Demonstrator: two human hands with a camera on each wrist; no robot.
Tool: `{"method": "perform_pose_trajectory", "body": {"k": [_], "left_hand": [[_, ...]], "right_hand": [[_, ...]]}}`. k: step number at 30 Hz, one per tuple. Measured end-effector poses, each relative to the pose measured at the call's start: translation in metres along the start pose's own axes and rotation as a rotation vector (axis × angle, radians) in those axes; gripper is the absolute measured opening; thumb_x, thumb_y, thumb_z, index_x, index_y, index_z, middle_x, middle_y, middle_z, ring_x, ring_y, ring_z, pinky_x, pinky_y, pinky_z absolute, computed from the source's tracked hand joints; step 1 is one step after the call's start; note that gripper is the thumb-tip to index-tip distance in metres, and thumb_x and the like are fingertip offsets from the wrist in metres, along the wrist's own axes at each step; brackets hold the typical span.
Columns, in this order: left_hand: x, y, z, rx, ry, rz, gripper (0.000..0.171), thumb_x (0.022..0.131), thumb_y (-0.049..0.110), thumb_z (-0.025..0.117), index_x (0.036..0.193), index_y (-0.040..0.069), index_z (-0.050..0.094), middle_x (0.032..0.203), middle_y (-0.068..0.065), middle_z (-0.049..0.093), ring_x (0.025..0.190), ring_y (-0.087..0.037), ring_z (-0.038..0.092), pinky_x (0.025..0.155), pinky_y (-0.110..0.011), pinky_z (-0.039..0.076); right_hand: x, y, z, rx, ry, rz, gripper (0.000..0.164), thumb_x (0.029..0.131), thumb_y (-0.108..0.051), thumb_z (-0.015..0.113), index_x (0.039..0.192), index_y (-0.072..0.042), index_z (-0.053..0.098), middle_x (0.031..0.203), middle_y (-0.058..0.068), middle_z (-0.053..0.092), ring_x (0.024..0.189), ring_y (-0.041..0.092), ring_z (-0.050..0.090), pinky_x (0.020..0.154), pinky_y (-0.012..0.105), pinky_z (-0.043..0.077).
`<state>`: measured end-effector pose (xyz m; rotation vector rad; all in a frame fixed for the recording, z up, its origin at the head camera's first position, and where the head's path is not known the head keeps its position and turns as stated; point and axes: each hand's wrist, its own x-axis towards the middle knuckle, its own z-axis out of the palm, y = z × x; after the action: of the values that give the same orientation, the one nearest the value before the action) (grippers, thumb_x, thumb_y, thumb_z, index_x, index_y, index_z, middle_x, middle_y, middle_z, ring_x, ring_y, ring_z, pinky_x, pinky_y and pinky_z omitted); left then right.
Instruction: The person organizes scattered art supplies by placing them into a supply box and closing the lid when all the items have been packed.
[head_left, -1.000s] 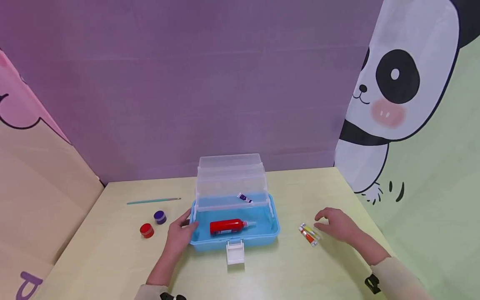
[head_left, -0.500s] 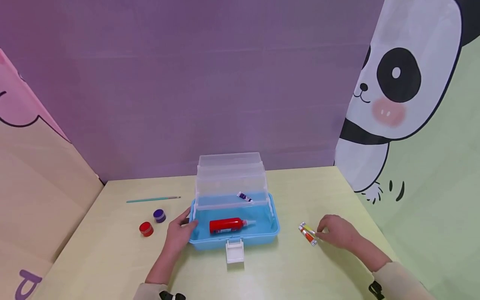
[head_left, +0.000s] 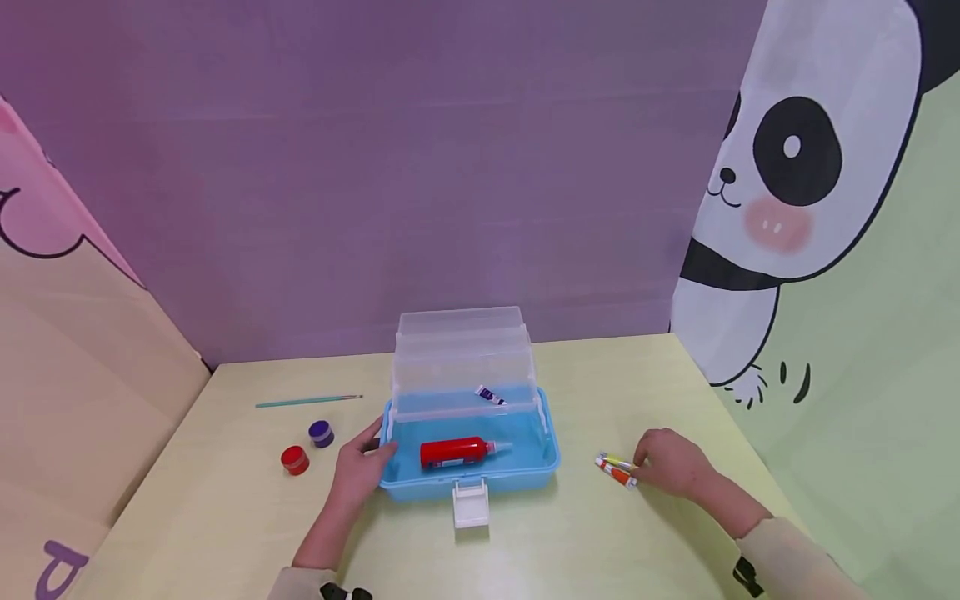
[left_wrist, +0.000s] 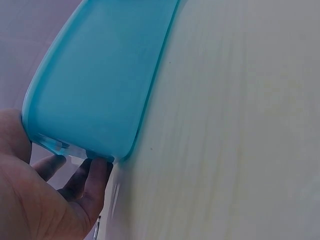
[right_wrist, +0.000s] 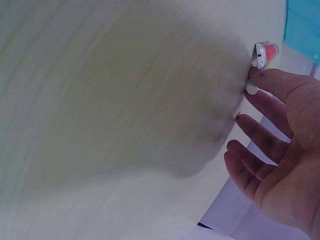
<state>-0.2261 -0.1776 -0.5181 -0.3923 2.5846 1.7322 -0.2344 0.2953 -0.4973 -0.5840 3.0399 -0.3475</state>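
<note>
A light blue storage box (head_left: 517,482) stands at mid-table, its clear lid raised. My left hand (head_left: 358,472) grips the box's left end, thumb over the rim and fingertips at the end wall in the left wrist view. Inside lie a red squeeze bottle (head_left: 453,452) and a small purple-and-white paint tube (head_left: 491,395). To the right, my right hand (head_left: 672,461) pinches the near end of a yellow paint tube (head_left: 615,461) between thumb and index finger, the other fingers loosely bent. Against it lies an orange paint tube (head_left: 617,474), its crimped end beside the thumb in the right wrist view.
Left of the box are a red-lidded paint pot (head_left: 295,460), a purple paint pot (head_left: 321,433) and a turquoise paintbrush (head_left: 307,401). The box's white latch (head_left: 471,507) hangs down in front. A purple backdrop (head_left: 450,167) rises behind the table.
My right hand has come down onto the yellow tube and pinched its end. Both tubes have turned slightly on the table. The left hand and box have stayed put.
</note>
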Motion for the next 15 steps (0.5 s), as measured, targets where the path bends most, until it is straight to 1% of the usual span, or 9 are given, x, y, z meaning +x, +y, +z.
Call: {"method": "perform_pose_trajectory", "body": {"k": [4, 8, 10, 12, 15], "left_hand": [[-0.0006, -0.0003, -0.0002, -0.001, 0.001, 0.003, 0.062, 0.095, 0.024, 0.06, 0.152, 0.019, 0.034, 0.133, -0.024, 0.048, 0.121, -0.043, 0.046, 0.094, -0.051, 0.048], [-0.0016, 0.0006, -0.0004, -0.005, 0.004, 0.007, 0.062, 0.095, 0.023, 0.06, 0.152, 0.018, 0.036, 0.132, -0.024, 0.049, 0.119, -0.042, 0.047, 0.094, -0.051, 0.048], [-0.0016, 0.001, -0.0002, -0.007, 0.005, 0.007, 0.061, 0.095, 0.022, 0.06, 0.151, 0.019, 0.036, 0.131, -0.024, 0.049, 0.118, -0.041, 0.048, 0.094, -0.05, 0.048], [-0.0018, 0.0013, -0.0001, -0.011, 0.006, 0.006, 0.061, 0.095, 0.022, 0.06, 0.151, 0.019, 0.037, 0.131, -0.023, 0.049, 0.118, -0.041, 0.048, 0.094, -0.05, 0.048], [-0.0013, 0.0011, 0.0005, -0.007, 0.008, 0.005, 0.061, 0.095, 0.022, 0.06, 0.151, 0.018, 0.036, 0.131, -0.023, 0.049, 0.119, -0.041, 0.047, 0.094, -0.05, 0.048]], "right_hand": [[0.0015, 0.0014, 0.0008, -0.012, 0.012, -0.026, 0.011, 0.076, -0.019, 0.081, 0.069, -0.016, 0.072, 0.078, -0.007, 0.06, 0.073, 0.013, 0.053, 0.064, 0.032, 0.048], [0.0024, 0.0017, 0.0014, -0.013, 0.019, -0.03, 0.011, 0.075, -0.019, 0.081, 0.069, -0.018, 0.072, 0.092, 0.003, 0.067, 0.088, 0.024, 0.059, 0.072, 0.038, 0.052], [0.0027, 0.0015, 0.0015, -0.007, 0.025, -0.019, 0.011, 0.075, -0.02, 0.082, 0.07, -0.019, 0.072, 0.102, 0.01, 0.068, 0.098, 0.033, 0.059, 0.076, 0.041, 0.053], [0.0032, 0.0016, 0.001, -0.001, 0.033, -0.014, 0.011, 0.075, -0.021, 0.082, 0.069, -0.021, 0.072, 0.108, 0.014, 0.067, 0.104, 0.038, 0.057, 0.076, 0.043, 0.054], [0.0055, 0.0029, 0.0001, 0.003, 0.057, -0.03, 0.012, 0.076, -0.022, 0.082, 0.069, -0.023, 0.072, 0.112, 0.016, 0.067, 0.108, 0.041, 0.056, 0.075, 0.042, 0.054]]}}
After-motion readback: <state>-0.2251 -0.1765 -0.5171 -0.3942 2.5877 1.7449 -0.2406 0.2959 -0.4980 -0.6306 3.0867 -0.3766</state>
